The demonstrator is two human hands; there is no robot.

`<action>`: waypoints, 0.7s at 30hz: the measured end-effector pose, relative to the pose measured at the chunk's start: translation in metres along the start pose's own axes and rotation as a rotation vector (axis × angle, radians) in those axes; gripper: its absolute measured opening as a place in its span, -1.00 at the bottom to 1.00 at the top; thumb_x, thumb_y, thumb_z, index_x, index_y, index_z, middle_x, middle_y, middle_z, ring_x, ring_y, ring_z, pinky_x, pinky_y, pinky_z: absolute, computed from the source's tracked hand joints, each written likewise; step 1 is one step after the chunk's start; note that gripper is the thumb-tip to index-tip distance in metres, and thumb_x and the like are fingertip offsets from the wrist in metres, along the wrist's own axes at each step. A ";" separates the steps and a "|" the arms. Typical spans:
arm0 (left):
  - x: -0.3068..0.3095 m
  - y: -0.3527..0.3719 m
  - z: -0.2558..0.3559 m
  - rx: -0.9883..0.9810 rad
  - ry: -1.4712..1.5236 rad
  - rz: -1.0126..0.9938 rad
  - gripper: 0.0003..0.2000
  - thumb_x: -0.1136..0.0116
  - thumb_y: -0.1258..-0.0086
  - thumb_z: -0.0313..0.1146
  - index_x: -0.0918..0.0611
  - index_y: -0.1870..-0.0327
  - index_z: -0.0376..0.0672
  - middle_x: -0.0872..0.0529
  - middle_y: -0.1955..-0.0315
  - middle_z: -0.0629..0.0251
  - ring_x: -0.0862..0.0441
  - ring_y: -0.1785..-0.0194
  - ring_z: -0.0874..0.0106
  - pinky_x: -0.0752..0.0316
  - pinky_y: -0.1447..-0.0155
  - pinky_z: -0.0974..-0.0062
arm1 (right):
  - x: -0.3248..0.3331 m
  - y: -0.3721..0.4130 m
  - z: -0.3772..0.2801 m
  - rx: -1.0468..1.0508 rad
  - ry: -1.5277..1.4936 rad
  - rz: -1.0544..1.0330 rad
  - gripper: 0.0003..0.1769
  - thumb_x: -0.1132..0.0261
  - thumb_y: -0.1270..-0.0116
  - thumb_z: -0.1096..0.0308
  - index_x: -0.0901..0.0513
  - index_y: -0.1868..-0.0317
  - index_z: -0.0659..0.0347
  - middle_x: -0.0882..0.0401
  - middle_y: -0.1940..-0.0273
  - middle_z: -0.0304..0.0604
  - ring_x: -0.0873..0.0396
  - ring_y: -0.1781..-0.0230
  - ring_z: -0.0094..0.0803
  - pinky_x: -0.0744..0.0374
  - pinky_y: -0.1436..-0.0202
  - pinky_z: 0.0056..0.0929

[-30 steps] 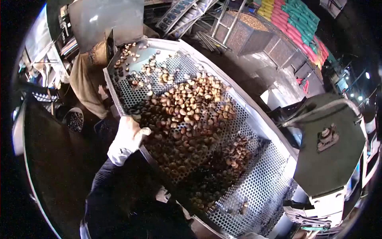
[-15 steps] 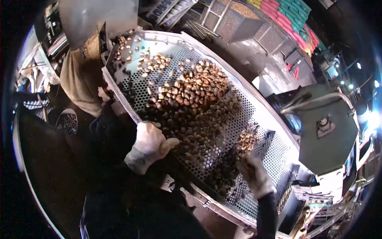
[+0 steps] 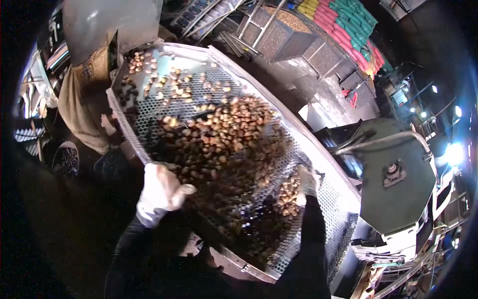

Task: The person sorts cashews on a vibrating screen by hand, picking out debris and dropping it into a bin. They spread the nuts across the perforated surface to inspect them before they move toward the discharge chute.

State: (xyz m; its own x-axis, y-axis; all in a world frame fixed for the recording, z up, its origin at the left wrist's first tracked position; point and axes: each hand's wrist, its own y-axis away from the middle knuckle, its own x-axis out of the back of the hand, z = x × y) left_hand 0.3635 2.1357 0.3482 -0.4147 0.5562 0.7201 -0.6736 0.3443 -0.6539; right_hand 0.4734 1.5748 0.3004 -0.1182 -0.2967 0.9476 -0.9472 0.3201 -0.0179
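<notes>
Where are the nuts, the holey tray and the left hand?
nuts (image 3: 224, 134): head view, middle of the pile.
tray (image 3: 338, 224): head view, bare holed floor.
left hand (image 3: 160, 192): head view, back of the glove.

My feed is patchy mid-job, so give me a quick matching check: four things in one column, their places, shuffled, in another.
Things:
1 left hand
2 right hand
3 sacks
4 green cover

Places:
a stacked far behind the tray
b among the nuts
c closed on the tray's near rim
d right of the tray

Pairs: 1-c; 2-b; 3-a; 4-d.
</notes>
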 end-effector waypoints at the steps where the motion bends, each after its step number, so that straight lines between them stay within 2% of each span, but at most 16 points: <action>1: -0.005 0.001 -0.005 -0.033 0.036 0.046 -0.49 -0.56 -0.35 0.01 -0.49 0.69 0.07 -0.48 0.62 0.32 -0.54 0.45 0.14 -0.43 0.18 0.03 | -0.004 0.002 -0.010 -0.006 0.020 -0.006 -0.72 -0.14 -0.86 0.11 -0.57 -0.20 0.16 -0.63 0.29 -0.34 -0.56 0.57 -0.55 -0.50 0.62 -0.49; 2: -0.009 0.005 0.005 -0.082 0.011 0.116 -0.47 -0.55 -0.34 0.02 -0.47 0.72 0.05 -0.50 0.63 0.32 -0.56 0.44 0.11 -0.44 0.16 0.01 | -0.009 0.006 -0.018 -0.006 0.037 -0.016 -0.71 -0.13 -0.86 0.11 -0.57 -0.20 0.16 -0.63 0.28 -0.33 -0.56 0.56 -0.54 -0.51 0.61 -0.48; 4: -0.003 0.007 0.022 -0.057 0.025 -0.092 -0.48 -0.55 -0.32 0.02 -0.49 0.70 0.01 -0.50 0.63 0.33 -0.57 0.43 0.10 -0.47 0.11 0.01 | -0.018 0.023 -0.029 0.018 0.031 -0.069 -0.70 -0.13 -0.85 0.09 -0.58 -0.20 0.15 -0.64 0.27 -0.32 -0.56 0.53 -0.53 -0.52 0.58 -0.46; 5: -0.008 0.000 0.016 -0.044 0.034 0.143 -0.48 -0.57 -0.28 0.03 -0.49 0.69 0.00 -0.49 0.63 0.33 -0.55 0.44 0.10 -0.48 0.10 0.02 | -0.022 0.039 -0.030 0.041 0.013 -0.097 -0.69 -0.13 -0.85 0.08 -0.59 -0.20 0.15 -0.64 0.26 -0.31 -0.56 0.52 -0.52 -0.53 0.56 -0.45; 6: -0.016 0.013 -0.010 -0.017 0.008 0.053 -0.50 -0.58 -0.25 0.02 -0.49 0.69 0.03 -0.46 0.63 0.35 -0.54 0.46 0.13 -0.51 0.09 0.04 | -0.024 0.059 -0.029 0.067 -0.006 -0.108 -0.69 -0.12 -0.85 0.08 -0.59 -0.20 0.14 -0.64 0.25 -0.31 -0.57 0.51 -0.51 -0.54 0.55 -0.44; 8: -0.009 0.010 -0.005 -0.095 0.051 0.032 -0.53 -0.56 -0.26 0.01 -0.51 0.68 0.05 -0.42 0.64 0.36 -0.51 0.48 0.15 -0.54 0.07 0.06 | -0.023 0.113 -0.026 0.105 -0.054 -0.155 -0.68 -0.12 -0.85 0.06 -0.60 -0.20 0.14 -0.65 0.24 -0.30 -0.57 0.49 -0.49 -0.55 0.52 -0.42; 10: -0.011 0.000 0.022 -0.125 0.083 0.095 -0.51 -0.56 -0.26 0.03 -0.50 0.68 0.04 -0.40 0.65 0.39 -0.50 0.51 0.18 -0.52 0.14 0.06 | -0.022 0.167 -0.023 0.110 -0.114 -0.242 -0.66 -0.11 -0.85 0.05 -0.61 -0.21 0.13 -0.66 0.23 -0.28 -0.57 0.47 -0.48 -0.56 0.49 -0.40; 12: -0.012 0.011 -0.003 0.011 -0.013 0.065 -0.45 -0.52 -0.39 0.09 -0.47 0.67 0.05 -0.41 0.64 0.43 -0.55 0.41 0.19 -0.57 0.05 0.05 | -0.026 0.206 -0.022 0.110 -0.169 -0.336 -0.65 -0.11 -0.85 0.04 -0.61 -0.21 0.13 -0.66 0.21 -0.27 -0.58 0.45 -0.46 -0.58 0.46 -0.38; 14: -0.020 0.032 -0.014 0.128 0.019 -0.248 -0.43 -0.48 -0.46 0.11 -0.46 0.66 0.05 -0.41 0.64 0.42 -0.57 0.36 0.19 -0.58 -0.08 0.04 | -0.032 0.232 -0.024 0.082 -0.215 -0.425 -0.64 -0.10 -0.85 0.02 -0.62 -0.21 0.12 -0.67 0.20 -0.26 -0.58 0.42 -0.44 -0.59 0.43 -0.36; 16: -0.014 0.008 0.026 -0.050 -0.043 -0.031 -0.46 -0.53 -0.41 0.05 -0.44 0.65 0.06 -0.38 0.64 0.43 -0.53 0.40 0.20 -0.60 -0.03 0.06 | -0.031 0.244 -0.030 0.012 -0.298 -0.520 -0.63 -0.10 -0.85 0.01 -0.63 -0.21 0.12 -0.68 0.18 -0.25 -0.58 0.40 -0.43 -0.61 0.40 -0.35; 18: -0.011 0.005 0.007 0.059 0.122 0.098 -0.50 -0.65 -0.25 -0.10 -0.44 0.63 0.07 -0.34 0.64 0.42 -0.49 0.42 0.20 -0.62 -0.07 0.04 | -0.027 0.250 -0.032 -0.102 -0.414 -0.622 -0.62 -0.09 -0.85 -0.01 -0.64 -0.21 0.11 -0.68 0.17 -0.23 -0.59 0.38 -0.41 -0.62 0.37 -0.33; 20: -0.014 0.008 -0.003 -0.107 0.017 0.050 -0.49 -0.66 -0.26 -0.12 -0.43 0.63 0.05 -0.35 0.63 0.42 -0.50 0.41 0.20 -0.61 -0.09 0.01 | -0.022 0.251 -0.033 -0.264 -0.570 -0.724 -0.61 -0.09 -0.85 -0.02 -0.65 -0.22 0.10 -0.69 0.16 -0.22 -0.59 0.36 -0.39 -0.63 0.34 -0.31; 21: -0.008 0.006 0.013 -0.059 0.016 -0.010 -0.50 -0.66 -0.26 -0.14 -0.44 0.63 0.05 -0.36 0.63 0.41 -0.49 0.42 0.20 -0.62 -0.02 0.04 | -0.013 0.255 -0.030 -0.369 -0.687 -0.775 -0.60 -0.09 -0.85 -0.03 -0.65 -0.22 0.10 -0.69 0.15 -0.22 -0.59 0.35 -0.38 -0.64 0.33 -0.30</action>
State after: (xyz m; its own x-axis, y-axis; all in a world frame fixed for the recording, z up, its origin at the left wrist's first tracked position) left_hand 0.3542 2.1234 0.3417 -0.3980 0.5644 0.7233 -0.6405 0.3935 -0.6595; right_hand 0.2427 1.6876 0.2928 0.2215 -0.9344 0.2790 -0.7024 0.0455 0.7103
